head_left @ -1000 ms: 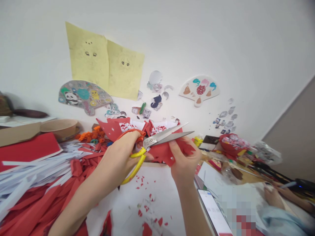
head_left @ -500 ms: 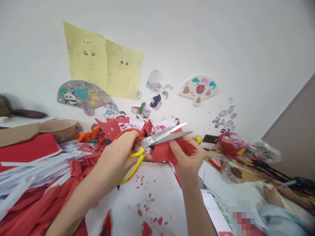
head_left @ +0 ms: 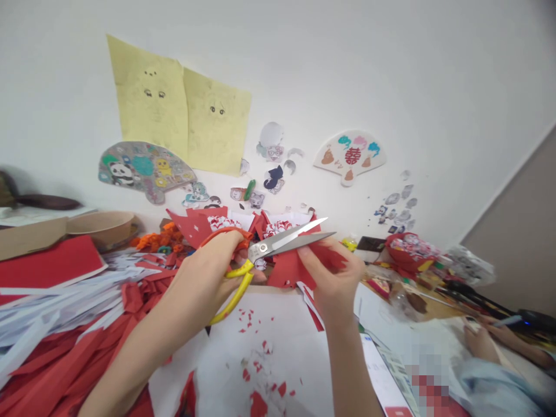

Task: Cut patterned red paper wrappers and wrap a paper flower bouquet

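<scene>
Head view: left hand (head_left: 211,269) curled round the scissors (head_left: 263,248), blades parted. Right hand (head_left: 334,281) pinches red paper (head_left: 286,267), raised above the white surface (head_left: 221,370). Right thumb sits right by the lower blade; closing there could nick it. Paper's lower part looks unsupported, so it could flex and skew a cut. Can't tell whether paper's between the blades.

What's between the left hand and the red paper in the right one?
Scissors! In the head view, the left hand grips their handles, and the open blades stretch toward the red paper in the right hand.
</scene>
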Tool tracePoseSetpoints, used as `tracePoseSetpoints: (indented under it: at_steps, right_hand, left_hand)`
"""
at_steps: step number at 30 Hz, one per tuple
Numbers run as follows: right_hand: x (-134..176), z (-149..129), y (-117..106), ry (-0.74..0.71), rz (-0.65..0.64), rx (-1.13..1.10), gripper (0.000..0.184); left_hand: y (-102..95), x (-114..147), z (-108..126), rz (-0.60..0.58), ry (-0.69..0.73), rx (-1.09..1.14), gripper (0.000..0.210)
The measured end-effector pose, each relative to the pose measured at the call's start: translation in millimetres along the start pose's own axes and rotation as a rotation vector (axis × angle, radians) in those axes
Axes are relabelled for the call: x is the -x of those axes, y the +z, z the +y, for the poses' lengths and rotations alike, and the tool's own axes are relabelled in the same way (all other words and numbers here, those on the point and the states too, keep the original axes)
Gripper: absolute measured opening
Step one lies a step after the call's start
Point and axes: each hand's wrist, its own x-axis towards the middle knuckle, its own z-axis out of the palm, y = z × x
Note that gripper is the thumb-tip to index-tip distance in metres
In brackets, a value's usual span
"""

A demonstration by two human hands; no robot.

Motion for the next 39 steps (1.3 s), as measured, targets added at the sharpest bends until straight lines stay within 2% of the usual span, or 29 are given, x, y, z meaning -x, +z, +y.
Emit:
tracePoseSetpoints:
  at_steps: [9,20,24,28,35,37,39]
  right_hand:
    - [-4.3,-1.5,-6.8,-0.064,-0.065,0.107,0.005]
    - [-9.0,8.5,-8.4,-0.072,-0.098,0.160,0.003]
    - [-10.4,12.6,-7.4,-0.041,-0.130,0.141,0.005]
    - [-11.4,19.1,-5.4,-0.016,-0.150,0.139,0.005]
    - [-7.9,30.7,0.4,0.144,-0.046,0.126,0.015]
    - [-5.6,28.9,4.2,0.189,-0.042,0.115,0.016]
    - [-2.6,24.7,9.1,0.216,-0.052,0.112,0.015]
  left_hand:
    - [4.5,-4.3,-4.4,0.007,0.045,-0.090,0.020]
    - [9.7,-11.3,-11.3,-0.003,0.051,-0.153,0.022]
    - [9.7,-13.0,-11.4,-0.030,0.008,-0.104,0.019]
    - [8.5,-15.4,-15.1,-0.057,-0.006,-0.051,0.025]
    - [-5.3,-18.4,-31.0,-0.063,0.005,-0.095,0.032]
    - [-10.0,-17.9,-33.9,-0.034,-0.015,-0.053,0.031]
    - [-12.7,-17.1,-32.8,0.075,-0.052,0.002,0.032]
